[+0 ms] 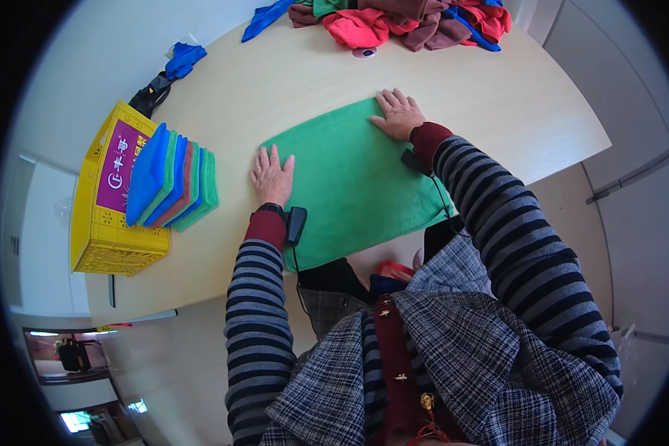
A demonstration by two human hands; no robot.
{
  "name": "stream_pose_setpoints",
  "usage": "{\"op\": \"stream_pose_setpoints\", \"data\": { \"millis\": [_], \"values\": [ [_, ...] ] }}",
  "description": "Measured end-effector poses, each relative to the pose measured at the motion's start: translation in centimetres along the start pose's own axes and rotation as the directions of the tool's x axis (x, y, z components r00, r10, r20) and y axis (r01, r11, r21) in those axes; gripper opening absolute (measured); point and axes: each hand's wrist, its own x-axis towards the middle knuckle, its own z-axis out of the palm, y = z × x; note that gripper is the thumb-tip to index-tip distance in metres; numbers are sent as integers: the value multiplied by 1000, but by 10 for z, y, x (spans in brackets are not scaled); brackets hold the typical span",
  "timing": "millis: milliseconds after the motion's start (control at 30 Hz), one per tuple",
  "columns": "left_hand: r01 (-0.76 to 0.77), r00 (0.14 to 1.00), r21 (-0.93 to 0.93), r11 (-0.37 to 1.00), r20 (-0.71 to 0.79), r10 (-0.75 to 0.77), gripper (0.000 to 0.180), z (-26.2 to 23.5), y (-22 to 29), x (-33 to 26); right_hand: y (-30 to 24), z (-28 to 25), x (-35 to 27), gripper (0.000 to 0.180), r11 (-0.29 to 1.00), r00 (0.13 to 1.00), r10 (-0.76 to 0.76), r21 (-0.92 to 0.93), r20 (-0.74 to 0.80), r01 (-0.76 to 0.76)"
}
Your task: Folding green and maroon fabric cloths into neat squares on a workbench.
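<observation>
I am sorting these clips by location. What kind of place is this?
Probably a plain indoor workroom, not a home. A pale table holds a heap of cloths, a folded stack on a yellow crate, and a green cloth lying flat under both hands.

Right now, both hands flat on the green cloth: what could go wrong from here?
1. The green cloth lies at a slant, its near edge at the table's rim; it may slip off toward the lap.
2. The left hand sits half off the cloth's corner, the right hand at the far corner; uneven pressure could wrinkle it.
3. The folded stack leans on the yellow crate; a nudge might topple it.
</observation>
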Motion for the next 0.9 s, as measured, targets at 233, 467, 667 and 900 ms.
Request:
{"op": "stream_pose_setpoints", "data": {
  "millis": [233,467,667,900],
  "values": [
    [-142,990,124,982,7,143,67,-9,42,8,-50,-1,6,70,969,990,-127,-207,58,137],
    [-355,929,-21,935,105,355,64,22,58,42,-91,30,13,69,971,969,-239,5,61,239],
    [-182,983,13,983,6,182,66,14,18,51,-35,8,22,70,994,995,-103,-31,6,103],
    [-47,999,-29,999,23,47,70,5,-1,37,21,1,-6,69,997,1000,-7,-83,-20,5]
  ]
}}
